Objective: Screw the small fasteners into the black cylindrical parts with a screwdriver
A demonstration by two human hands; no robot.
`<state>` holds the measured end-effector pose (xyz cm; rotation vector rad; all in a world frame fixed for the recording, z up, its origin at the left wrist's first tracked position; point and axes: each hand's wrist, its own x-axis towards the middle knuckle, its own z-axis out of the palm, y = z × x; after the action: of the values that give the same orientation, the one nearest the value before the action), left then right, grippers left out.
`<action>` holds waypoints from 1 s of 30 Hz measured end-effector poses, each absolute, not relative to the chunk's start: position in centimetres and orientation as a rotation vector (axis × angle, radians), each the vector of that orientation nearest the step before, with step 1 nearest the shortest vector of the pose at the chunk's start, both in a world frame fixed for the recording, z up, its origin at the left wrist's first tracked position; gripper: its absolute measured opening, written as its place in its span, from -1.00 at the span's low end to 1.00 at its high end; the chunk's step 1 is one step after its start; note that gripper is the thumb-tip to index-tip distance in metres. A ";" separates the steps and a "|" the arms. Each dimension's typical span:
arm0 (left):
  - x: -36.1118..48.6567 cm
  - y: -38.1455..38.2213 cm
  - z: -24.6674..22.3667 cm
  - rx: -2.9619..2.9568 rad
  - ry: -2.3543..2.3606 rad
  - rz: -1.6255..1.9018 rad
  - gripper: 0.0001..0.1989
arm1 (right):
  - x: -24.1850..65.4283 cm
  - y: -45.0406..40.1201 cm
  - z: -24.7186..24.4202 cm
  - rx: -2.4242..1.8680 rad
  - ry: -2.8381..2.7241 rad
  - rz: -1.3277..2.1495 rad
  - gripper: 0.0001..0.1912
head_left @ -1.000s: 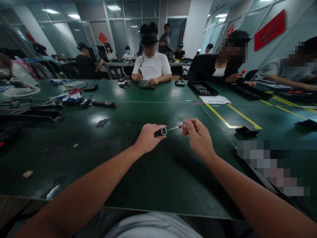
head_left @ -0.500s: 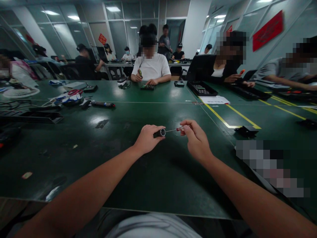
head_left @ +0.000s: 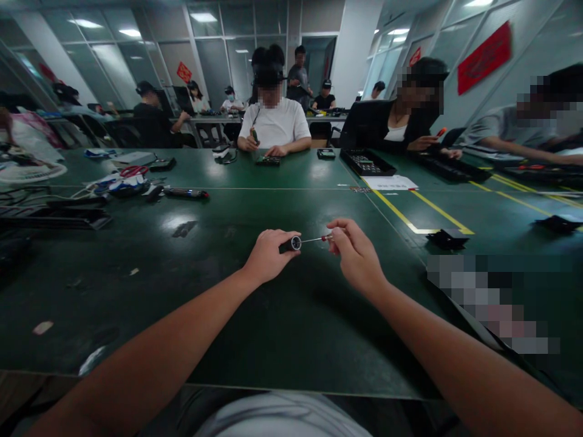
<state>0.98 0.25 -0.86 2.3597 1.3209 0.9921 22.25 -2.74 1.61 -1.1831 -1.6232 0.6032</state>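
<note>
Item one: a black cylindrical part [head_left: 286, 245], held in the left hand [head_left: 268, 258], one end projecting rightward from between thumb and fingers. That end faces the viewer's side and carries a pale ring [head_left: 296, 243] around a dark interior; inner detail is too small to read. The grip covers the remaining body. Item two: a screwdriver [head_left: 314, 240] — slim metallic shaft, red at the front of the handle — pinched in the right hand [head_left: 357, 250], handle largely concealed by the fingers. Its shaft runs nearly level from that grip toward the ringed end; tip contact cannot be determined.
</note>
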 end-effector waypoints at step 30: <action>1.3 -0.1 -0.5 2.377 1.336 0.958 -0.63 | 22.0 -0.6 0.3 -1.055 -1.093 0.958 -0.70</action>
<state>1.26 -0.15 -0.55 2.3765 1.3365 0.9576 22.00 -0.63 0.29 -1.0547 -1.0935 0.9577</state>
